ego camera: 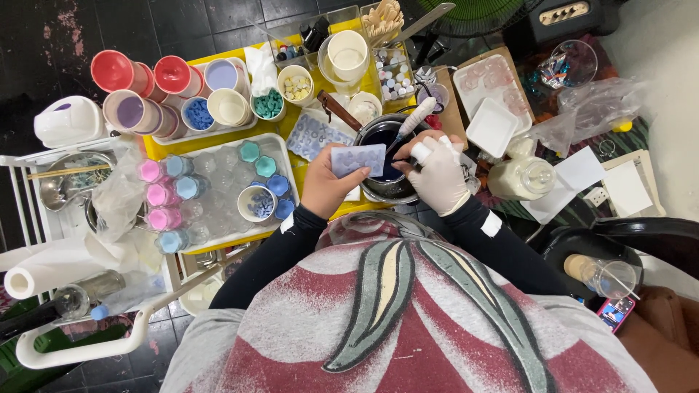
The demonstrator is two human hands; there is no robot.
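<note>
Both arms wear long, close-fitting black sleeves that run down to the wrists. Each sleeve carries a small white rectangular patch: one on the left forearm, just left of the frame's centre, and one on the right forearm, right of centre. The right hand (441, 173) is covered by a thin white glove with a wrinkled cuff that overlaps the black sleeve end. The left hand (328, 183) is bare. Filling the lower middle of the frame, the torso is covered by a speckled grey and dark red garment bearing large grey leaf shapes, one with a cream centre, edged in black.
</note>
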